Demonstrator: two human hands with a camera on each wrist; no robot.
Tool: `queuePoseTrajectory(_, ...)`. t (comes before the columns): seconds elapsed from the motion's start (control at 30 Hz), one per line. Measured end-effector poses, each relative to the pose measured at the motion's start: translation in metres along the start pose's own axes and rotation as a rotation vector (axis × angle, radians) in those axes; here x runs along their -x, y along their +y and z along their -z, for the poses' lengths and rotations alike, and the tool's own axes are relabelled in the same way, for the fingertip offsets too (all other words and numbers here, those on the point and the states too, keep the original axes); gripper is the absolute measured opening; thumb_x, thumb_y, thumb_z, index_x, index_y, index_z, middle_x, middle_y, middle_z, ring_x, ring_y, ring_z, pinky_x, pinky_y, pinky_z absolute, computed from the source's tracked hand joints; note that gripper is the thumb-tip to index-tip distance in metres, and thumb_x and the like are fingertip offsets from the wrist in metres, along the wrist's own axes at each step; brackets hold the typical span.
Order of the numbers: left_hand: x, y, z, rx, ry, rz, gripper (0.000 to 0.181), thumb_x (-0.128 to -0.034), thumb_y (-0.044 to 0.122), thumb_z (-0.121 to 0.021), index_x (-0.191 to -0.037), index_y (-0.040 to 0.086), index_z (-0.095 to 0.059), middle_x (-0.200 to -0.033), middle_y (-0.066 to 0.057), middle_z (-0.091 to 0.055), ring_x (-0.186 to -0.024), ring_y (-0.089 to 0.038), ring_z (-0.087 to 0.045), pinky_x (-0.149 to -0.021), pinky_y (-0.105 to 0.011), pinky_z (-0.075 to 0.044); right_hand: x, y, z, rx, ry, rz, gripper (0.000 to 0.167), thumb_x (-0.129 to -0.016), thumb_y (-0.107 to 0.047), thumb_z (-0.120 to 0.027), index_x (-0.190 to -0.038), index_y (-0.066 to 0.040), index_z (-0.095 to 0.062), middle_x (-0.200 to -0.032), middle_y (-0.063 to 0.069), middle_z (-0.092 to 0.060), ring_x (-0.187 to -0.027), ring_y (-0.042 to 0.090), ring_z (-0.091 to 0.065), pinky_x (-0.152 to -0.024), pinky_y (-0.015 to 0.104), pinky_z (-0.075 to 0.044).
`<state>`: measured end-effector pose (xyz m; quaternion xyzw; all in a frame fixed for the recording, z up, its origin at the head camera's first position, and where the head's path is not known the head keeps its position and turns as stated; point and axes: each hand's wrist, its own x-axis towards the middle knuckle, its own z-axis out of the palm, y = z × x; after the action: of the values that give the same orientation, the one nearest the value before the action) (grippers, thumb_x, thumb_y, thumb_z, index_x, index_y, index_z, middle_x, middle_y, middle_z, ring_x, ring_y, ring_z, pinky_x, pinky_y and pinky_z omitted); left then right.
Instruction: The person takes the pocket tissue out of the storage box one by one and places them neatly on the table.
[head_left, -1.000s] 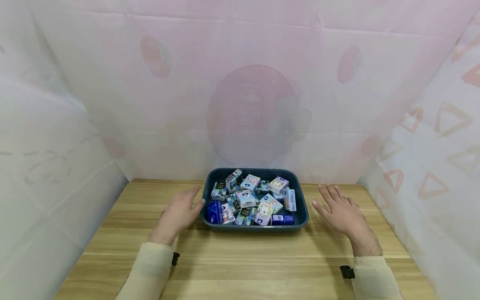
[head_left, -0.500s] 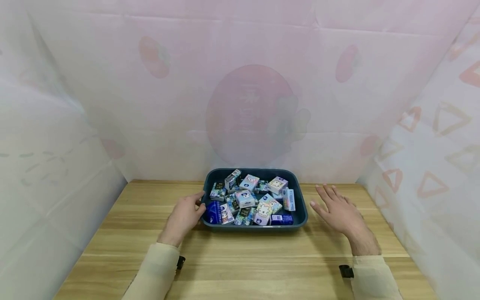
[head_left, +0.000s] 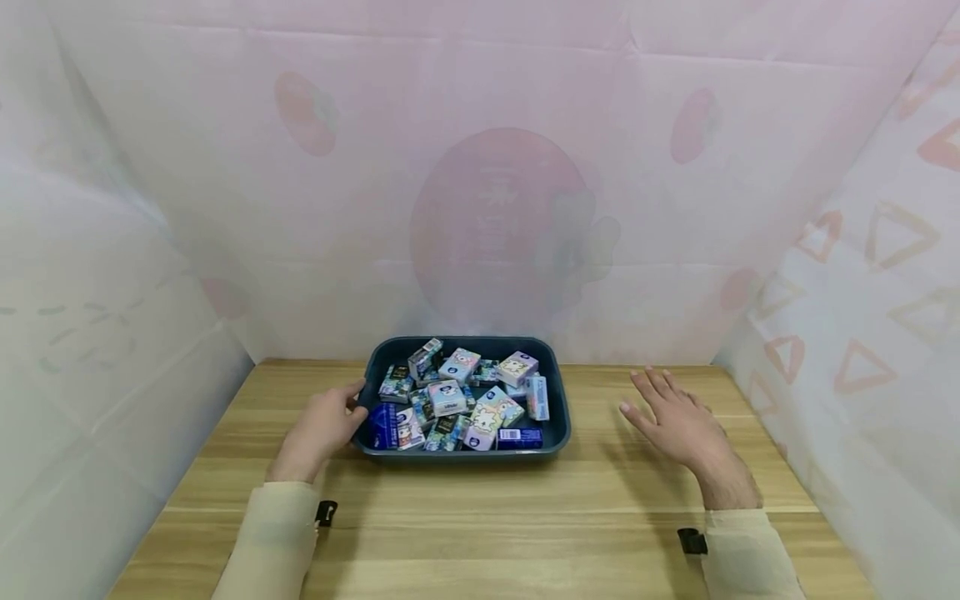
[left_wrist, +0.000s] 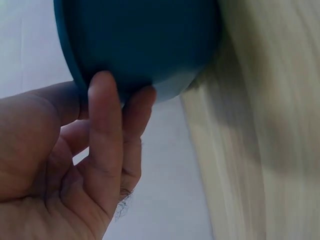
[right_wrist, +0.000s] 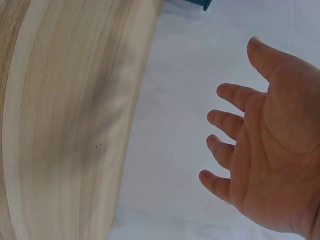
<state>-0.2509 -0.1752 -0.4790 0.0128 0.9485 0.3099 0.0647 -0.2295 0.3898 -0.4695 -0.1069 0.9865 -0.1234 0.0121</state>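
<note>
A dark teal tray (head_left: pixel 480 457) stands at the back of the table, filled with a jumble of small tissue packs (head_left: pixel 447 398) in blue, pastel and dark floral wrappers. At its left end my left hand (head_left: pixel 318 429) pinches the rim; the left wrist view shows thumb and fingers (left_wrist: pixel 106 130) on the tray's outer wall (left_wrist: pixel 135 45). Well to the right of the tray, my right hand (head_left: pixel 681 429) is held over the table with its fingers spread, touching nothing. In the right wrist view just a corner of the tray (right_wrist: pixel 200 3) shows.
The wooden table (head_left: pixel 480 533) ends at a pale printed cloth (head_left: pixel 495 208) hanging behind the tray. More cloth hangs at the left (head_left: pixel 97 333) and right (head_left: pixel 862 333) sides. Bare wood lies between the tray and my right hand.
My left hand has closed on the tray's left rim, and the tray with its packs has slid left along the table. The right hand has stayed nearly still.
</note>
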Motion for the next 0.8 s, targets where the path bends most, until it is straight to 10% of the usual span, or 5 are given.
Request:
queuePoseTrajectory(0.53,-0.009,-0.009,0.015,-0.014,-0.091,-0.021,0.069,-0.1176,0.016,-0.063,-0.179,-0.005,-0.039,-0.134,-0.035,-0.075,-0.079,-0.021,-0.076,-0.072,-0.037,-0.064,0.018,0.025,0.008,-0.003,-0.002,-0.042,0.082,-0.123,-0.054,-0.056,-0.184,-0.005,-0.035,-0.192,0.032,-0.026,-0.177,0.062,-0.026,-0.134,0.091,-0.029)
queuePoseTrajectory(0.8,-0.027,-0.011,-0.006,-0.032,-0.007,-0.020,0.070,-0.1207,0.023,-0.054,-0.184,0.000,-0.032,-0.167,-0.044,-0.058,-0.128,-0.050,-0.075,-0.101,-0.061,-0.068,0.019,0.029,0.011,-0.001,-0.009,-0.047,0.082,-0.122,-0.054,-0.057,-0.184,-0.005,-0.035,-0.191,0.032,-0.026,-0.177,0.063,-0.026,-0.134,0.091,-0.029)
